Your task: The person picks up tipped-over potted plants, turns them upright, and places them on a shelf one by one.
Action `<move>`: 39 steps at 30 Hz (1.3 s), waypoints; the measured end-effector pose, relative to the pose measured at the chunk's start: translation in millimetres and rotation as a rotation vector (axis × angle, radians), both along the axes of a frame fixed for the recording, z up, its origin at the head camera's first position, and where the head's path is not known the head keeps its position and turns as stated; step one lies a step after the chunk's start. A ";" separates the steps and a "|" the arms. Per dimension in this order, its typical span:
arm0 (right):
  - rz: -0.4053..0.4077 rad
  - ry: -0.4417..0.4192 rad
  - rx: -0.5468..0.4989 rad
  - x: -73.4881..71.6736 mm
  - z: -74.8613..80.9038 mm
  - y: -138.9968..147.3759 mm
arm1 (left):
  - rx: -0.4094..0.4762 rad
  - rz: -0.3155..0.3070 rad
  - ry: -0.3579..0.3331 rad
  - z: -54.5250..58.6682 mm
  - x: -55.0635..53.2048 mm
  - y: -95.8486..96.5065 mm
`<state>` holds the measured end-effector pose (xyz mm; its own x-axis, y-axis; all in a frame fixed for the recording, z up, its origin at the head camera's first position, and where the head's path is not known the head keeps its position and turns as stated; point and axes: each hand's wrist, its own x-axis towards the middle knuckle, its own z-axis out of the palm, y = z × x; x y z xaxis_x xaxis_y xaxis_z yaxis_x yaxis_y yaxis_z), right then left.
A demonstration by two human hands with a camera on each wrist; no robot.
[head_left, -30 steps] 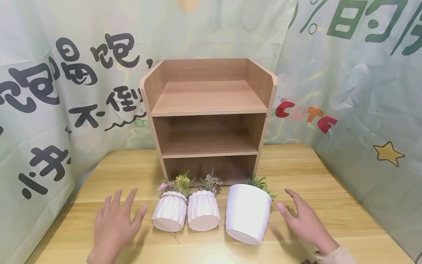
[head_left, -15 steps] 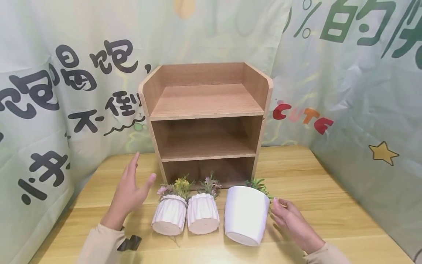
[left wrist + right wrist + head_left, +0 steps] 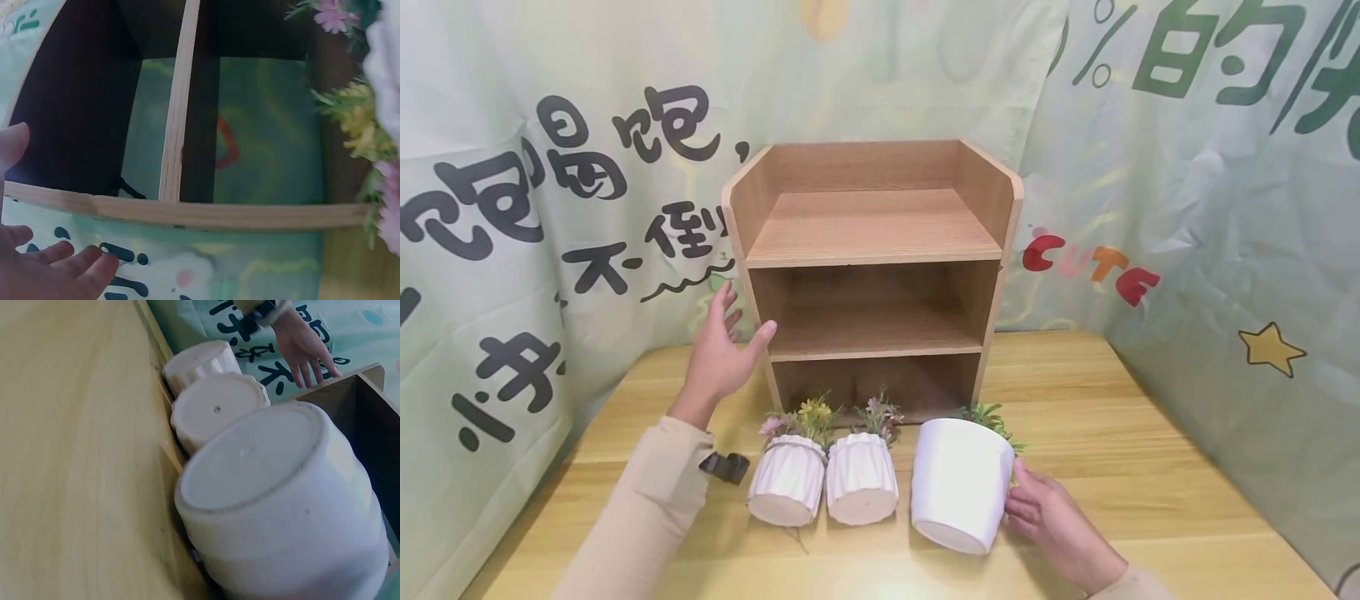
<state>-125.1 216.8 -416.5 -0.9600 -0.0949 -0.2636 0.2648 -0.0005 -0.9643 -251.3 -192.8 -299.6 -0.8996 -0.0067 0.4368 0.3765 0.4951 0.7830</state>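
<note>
White planter (image 3: 959, 490) lies low right of centre, right hand (image 3: 1060, 532) touching it, perhaps steadying, I can't tell if gripping, left hand (image 3: 718, 357) fingers spread beside the wooden shelf (image 3: 874, 227)

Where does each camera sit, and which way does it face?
Head: worn on the head, facing forward and down at the wooden shelf and three white pots; left hand, right hand and sleeves show.
Left wrist: worn there, facing into the shelf's open front; left fingers show.
Right wrist: worn there, facing the pots' bases; left hand and sleeve show.
Both wrist views share the shelf and left hand.
</note>
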 end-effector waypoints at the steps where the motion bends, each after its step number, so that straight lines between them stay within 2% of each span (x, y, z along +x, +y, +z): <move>1: 0.015 -0.002 -0.013 -0.2 -1.5 -0.7 | 0.017 -0.010 -0.008 2.0 -5.0 2.3; 4: 0.077 -0.007 -0.048 -1.2 -3.8 -2.6 | 0.053 -0.020 -0.027 6.6 -18.9 8.6; 6: 0.100 -0.008 -0.071 -1.8 -3.8 -4.8 | 0.058 -0.005 -0.024 8.8 -26.4 11.6; 10: 0.114 -0.019 -0.109 -3.4 -3.2 -11.4 | 0.093 0.026 -0.016 11.8 -38.4 16.4; 13: 0.091 -0.043 -0.131 -4.5 -4.0 -17.1 | 0.139 0.035 -0.032 13.5 -44.6 18.4; 18: 0.063 -0.064 -0.145 -6.6 -5.4 -21.4 | 0.158 0.066 -0.061 15.5 -50.6 19.2; 21: 0.073 -0.063 -0.130 -10.1 -4.8 -21.9 | 0.157 0.084 -0.036 14.7 -54.8 20.6; 24: 0.075 -0.068 -0.114 -12.5 -2.2 -22.3 | 0.161 0.107 0.024 11.7 -58.1 24.3; 28: 0.057 -0.091 -0.118 -14.7 1.3 -23.2 | 0.204 0.135 0.075 5.2 -60.9 29.8; 35: 0.013 -0.073 -0.130 -15.8 1.4 -25.0 | 0.265 0.210 0.089 -2.9 -58.6 35.0; 39: -0.019 -0.041 -0.108 -15.7 3.1 -24.2 | 0.274 0.222 0.121 -2.7 -58.0 36.9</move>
<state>-140.8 192.6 -413.4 -0.9505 -0.1070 -0.2918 0.3029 -0.1091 -0.9468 -309.3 -155.9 -302.4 -0.8048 -0.3274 0.4951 0.3816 0.3534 0.8541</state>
